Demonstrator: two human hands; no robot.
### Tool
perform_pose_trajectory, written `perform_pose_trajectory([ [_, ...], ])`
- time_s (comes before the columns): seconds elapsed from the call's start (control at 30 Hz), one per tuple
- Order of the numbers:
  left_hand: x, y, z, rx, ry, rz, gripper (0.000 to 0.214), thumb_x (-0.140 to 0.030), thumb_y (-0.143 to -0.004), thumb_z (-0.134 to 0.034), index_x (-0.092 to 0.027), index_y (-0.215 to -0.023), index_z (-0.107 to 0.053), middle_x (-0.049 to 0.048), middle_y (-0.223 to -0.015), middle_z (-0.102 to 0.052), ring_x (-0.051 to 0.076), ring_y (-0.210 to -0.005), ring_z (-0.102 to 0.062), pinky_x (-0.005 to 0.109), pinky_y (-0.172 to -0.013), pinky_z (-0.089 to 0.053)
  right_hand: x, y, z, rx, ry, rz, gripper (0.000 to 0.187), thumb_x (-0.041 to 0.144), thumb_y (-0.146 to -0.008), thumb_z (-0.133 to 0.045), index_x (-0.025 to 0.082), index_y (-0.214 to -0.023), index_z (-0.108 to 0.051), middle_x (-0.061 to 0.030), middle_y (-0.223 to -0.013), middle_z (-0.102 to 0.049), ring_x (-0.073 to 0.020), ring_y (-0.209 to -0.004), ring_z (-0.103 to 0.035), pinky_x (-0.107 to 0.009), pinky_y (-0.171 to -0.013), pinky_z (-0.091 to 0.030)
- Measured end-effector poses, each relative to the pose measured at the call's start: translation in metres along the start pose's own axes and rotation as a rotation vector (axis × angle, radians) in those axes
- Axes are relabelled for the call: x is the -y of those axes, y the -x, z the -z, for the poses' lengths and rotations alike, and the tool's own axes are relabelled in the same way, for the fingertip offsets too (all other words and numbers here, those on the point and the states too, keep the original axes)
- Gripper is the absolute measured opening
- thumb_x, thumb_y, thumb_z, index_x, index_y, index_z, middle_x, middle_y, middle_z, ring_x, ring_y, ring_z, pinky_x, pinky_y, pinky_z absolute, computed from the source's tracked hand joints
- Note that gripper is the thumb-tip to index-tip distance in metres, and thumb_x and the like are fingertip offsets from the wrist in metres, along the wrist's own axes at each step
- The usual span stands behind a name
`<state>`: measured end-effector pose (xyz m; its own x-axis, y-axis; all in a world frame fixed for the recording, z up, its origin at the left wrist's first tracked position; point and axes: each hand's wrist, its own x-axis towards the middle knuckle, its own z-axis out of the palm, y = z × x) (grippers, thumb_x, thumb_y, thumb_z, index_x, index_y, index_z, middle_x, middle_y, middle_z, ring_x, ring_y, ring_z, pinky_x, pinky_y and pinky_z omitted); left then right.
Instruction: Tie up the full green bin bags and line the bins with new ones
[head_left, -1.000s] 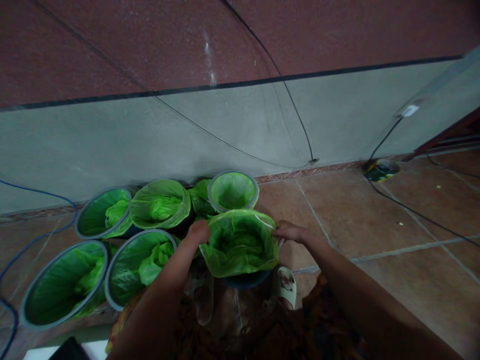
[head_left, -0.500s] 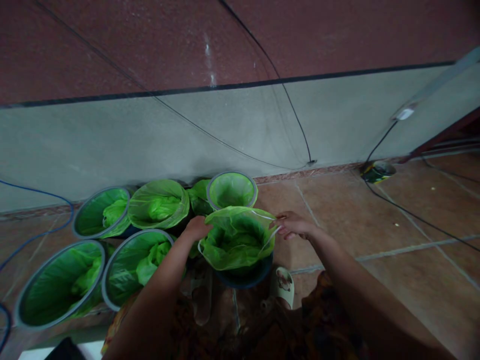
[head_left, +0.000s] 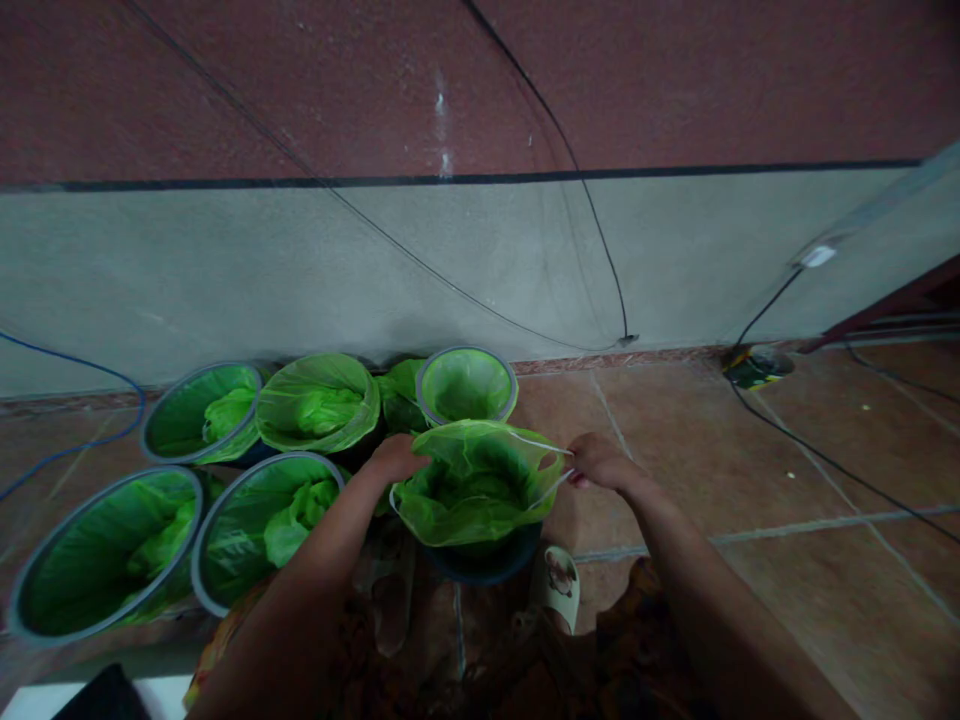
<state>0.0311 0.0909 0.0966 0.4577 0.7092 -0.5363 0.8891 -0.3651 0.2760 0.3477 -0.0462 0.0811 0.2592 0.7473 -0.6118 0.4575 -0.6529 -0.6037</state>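
Observation:
Between my feet stands a dark bin (head_left: 480, 566) lined with a thin green drawstring bag (head_left: 457, 525). The bag's mouth spreads wide over the bin's rim, and more green material lies inside. My left hand (head_left: 397, 459) is closed on the left edge of the bag; its fingertips are partly hidden. On the right, my right hand (head_left: 598, 462) pinches the white drawstring (head_left: 546, 444), which is drawn out taut from the bag's edge. A smaller bin (head_left: 466, 385) with a grey rim and green liner stands just behind.
Several green-lined bins stand at the left, including a wide grey-rimmed bin (head_left: 109, 555) in front. A blue hose (head_left: 112, 375) curves by the wall. Black cable (head_left: 832, 450) crosses the tiles at right, near a dark can (head_left: 759, 367). A patterned slipper (head_left: 556, 585) is beside the bin.
My right hand has moved slightly right, pulling the drawstring out into a pointed loop and stretching the bag's right edge. My left hand stays at the bag's left edge. The view has shifted slightly.

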Motion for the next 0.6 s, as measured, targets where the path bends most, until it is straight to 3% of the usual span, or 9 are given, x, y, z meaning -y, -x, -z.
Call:
perform_pose_trajectory([
  [0.07, 0.003, 0.000, -0.002, 0.048, 0.029, -0.051, 0.025, -0.034, -0.079, -0.062, -0.017, -0.093, -0.075, 0.0049, -0.084, -0.075, 0.022, -0.085, -0.070, 0.024, -0.070, -0.048, -0.002, -0.001, 0.002, -0.024, 0.058, -0.044, 0.029, 0.016, -0.071, -0.068, 0.017, -0.043, -0.057, -0.0052, -0.043, -0.058, -0.0144, -0.040, -0.056, -0.024, -0.045, -0.044],
  [0.17, 0.006, 0.000, -0.005, 0.094, 0.039, -0.079, 0.030, -0.031, -0.072, -0.069, -0.017, -0.098, -0.074, 0.0045, -0.087, -0.076, 0.022, -0.085, -0.070, 0.024, -0.069, -0.048, -0.003, 0.000, 0.004, -0.022, -0.014, -0.017, 0.020, 0.020, -0.075, -0.064, 0.017, -0.055, -0.065, -0.0030, -0.046, -0.060, -0.0119, -0.041, -0.053, -0.022, -0.045, -0.043],
  [0.33, 0.007, -0.001, -0.005, 0.101, -0.024, -0.083, 0.033, -0.029, -0.066, -0.072, -0.018, -0.097, -0.074, 0.0048, -0.095, -0.076, 0.024, -0.091, -0.069, 0.025, -0.073, -0.049, -0.004, -0.002, 0.003, 0.020, 0.088, 0.281, 0.032, 0.036, -0.085, -0.052, 0.016, -0.074, -0.074, -0.0014, -0.055, -0.061, -0.0134, -0.053, -0.055, -0.024, -0.052, -0.044],
  [0.43, 0.008, -0.001, -0.004, 0.126, -0.017, -0.081, 0.033, -0.030, -0.065, -0.071, -0.018, -0.096, -0.074, 0.0055, -0.096, -0.076, 0.025, -0.092, -0.069, 0.026, -0.074, -0.049, -0.008, -0.009, 0.000, -0.048, 0.208, 0.430, 0.038, 0.042, -0.087, -0.049, 0.018, -0.077, -0.076, -0.0061, -0.073, -0.070, -0.0210, -0.079, -0.063, -0.031, -0.073, -0.050],
  [0.5, 0.011, -0.001, -0.003, 0.148, 0.003, -0.092, 0.033, -0.030, -0.065, -0.071, -0.018, -0.095, -0.074, 0.0056, -0.096, -0.076, 0.025, -0.091, -0.069, 0.026, -0.074, -0.049, -0.012, -0.014, -0.004, -0.083, 0.241, 0.490, 0.037, 0.042, -0.088, -0.049, 0.019, -0.080, -0.077, -0.0087, -0.087, -0.074, -0.0245, -0.095, -0.063, -0.036, -0.086, -0.049],
  [0.6, 0.018, 0.001, 0.000, 0.193, 0.075, -0.077, 0.033, -0.029, -0.062, -0.070, -0.016, -0.092, -0.074, 0.0049, -0.089, -0.076, 0.025, -0.087, -0.070, 0.027, -0.073, -0.050, -0.020, -0.023, -0.013, -0.030, 0.210, 0.466, 0.034, 0.040, -0.087, -0.050, 0.019, -0.081, -0.077, -0.0084, -0.087, -0.074, -0.0234, -0.087, -0.066, -0.034, -0.082, -0.050],
])
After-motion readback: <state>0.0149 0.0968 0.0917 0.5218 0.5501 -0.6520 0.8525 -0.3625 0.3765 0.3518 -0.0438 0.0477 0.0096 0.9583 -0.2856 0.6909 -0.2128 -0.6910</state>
